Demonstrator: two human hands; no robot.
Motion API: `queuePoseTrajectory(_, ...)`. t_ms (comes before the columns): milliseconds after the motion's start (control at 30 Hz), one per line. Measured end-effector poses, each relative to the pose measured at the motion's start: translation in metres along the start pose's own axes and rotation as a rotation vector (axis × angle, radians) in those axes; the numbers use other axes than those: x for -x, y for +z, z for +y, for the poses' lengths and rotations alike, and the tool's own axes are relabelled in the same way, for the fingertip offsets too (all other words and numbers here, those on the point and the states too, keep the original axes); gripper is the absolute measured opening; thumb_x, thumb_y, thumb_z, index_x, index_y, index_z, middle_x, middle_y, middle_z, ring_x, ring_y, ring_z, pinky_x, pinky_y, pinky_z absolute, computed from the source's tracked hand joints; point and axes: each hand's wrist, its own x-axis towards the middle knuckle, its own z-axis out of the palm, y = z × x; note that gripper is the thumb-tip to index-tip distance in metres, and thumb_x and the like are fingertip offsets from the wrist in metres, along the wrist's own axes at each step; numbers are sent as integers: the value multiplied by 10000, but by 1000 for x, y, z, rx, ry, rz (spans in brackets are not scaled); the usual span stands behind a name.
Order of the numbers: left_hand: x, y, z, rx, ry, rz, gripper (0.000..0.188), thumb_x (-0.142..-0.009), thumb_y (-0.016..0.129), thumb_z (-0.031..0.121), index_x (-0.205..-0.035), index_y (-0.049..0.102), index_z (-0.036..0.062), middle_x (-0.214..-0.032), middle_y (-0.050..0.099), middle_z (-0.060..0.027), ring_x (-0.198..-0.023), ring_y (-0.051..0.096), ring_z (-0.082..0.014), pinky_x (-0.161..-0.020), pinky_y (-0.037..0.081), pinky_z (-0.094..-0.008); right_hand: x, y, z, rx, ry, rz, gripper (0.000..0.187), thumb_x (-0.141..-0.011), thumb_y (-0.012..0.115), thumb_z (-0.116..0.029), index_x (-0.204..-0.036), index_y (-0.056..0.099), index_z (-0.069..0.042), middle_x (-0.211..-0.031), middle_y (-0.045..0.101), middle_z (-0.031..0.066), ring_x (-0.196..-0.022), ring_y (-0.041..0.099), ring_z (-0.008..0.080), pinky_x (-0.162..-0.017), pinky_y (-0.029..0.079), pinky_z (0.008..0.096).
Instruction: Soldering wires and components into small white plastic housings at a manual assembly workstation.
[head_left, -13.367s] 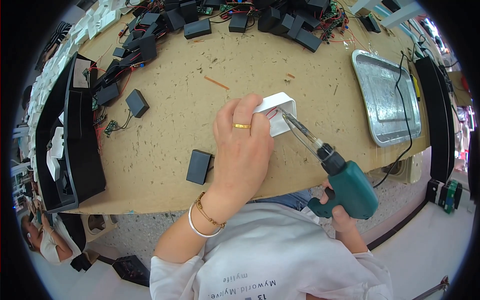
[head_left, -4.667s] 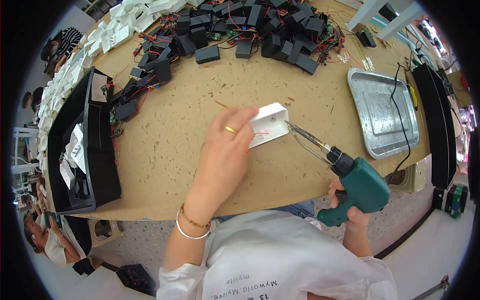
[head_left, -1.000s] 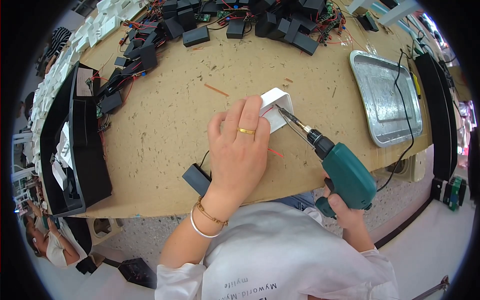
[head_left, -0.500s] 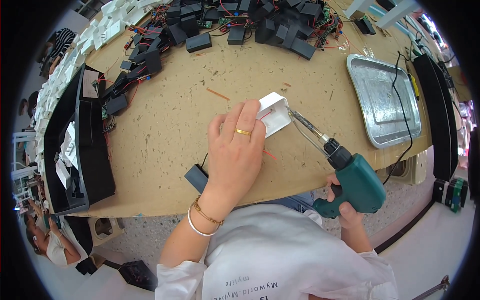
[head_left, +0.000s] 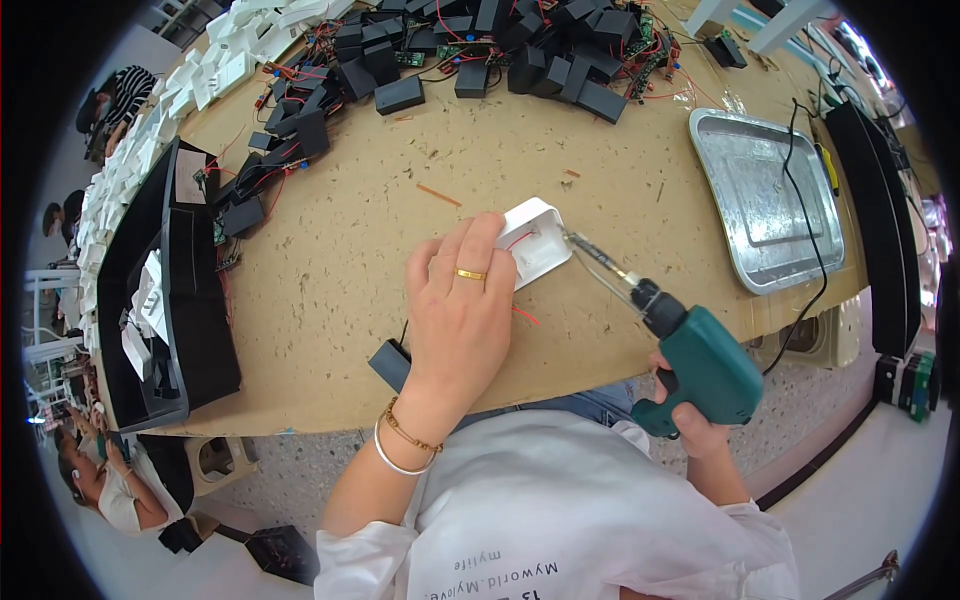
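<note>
soldering gun (head_left: 712,362), in the right hand's (head_left: 692,420) grip, had backed its tip out of the white case (head_left: 543,252) to the right rim, so prob off the red wire (head_left: 519,240). left hand (head_left: 460,310) still held the case, left of the metal tray (head_left: 750,205).

Smooth plastic housing (head_left: 541,249), shiny metal tray (head_left: 772,205)

The white housing's (head_left: 546,254) left end is covered by the left grip (head_left: 460,310), a black block (head_left: 388,366) partly by the wrist (head_left: 430,402). The right grip (head_left: 692,422) is partly hidden by the green soldering gun (head_left: 712,366). Whether its tip (head_left: 574,239) touches the housing cannot be told. The black heap (head_left: 525,70) is cut off above.
</note>
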Motion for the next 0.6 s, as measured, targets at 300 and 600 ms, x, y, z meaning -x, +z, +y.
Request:
queuePoseTrajectory(300, 0, 0, 1, -20, 22, 0, 111, -736, 570, 40, -838, 528, 27, -1189, 495, -88, -1103, 495, -228, -862, 382, -396, -1, 9, 3, 285, -51, -6, 464, -759, 729, -280, -1066, 577, 34, -810, 580, 56, -659, 548, 131, -585, 439, 261)
queuePoseTrajectory(600, -2, -1, 2, -34, 27, 10, 100, -734, 572, 44, -824, 533, 25, -1164, 505, -88, -1098, 501, -223, -854, 383, -391, -3, 11, -1, 268, 1, -13, 476, -742, 731, -245, -1084, 567, 43, -800, 569, 47, -649, 533, 113, -586, 431, 244)
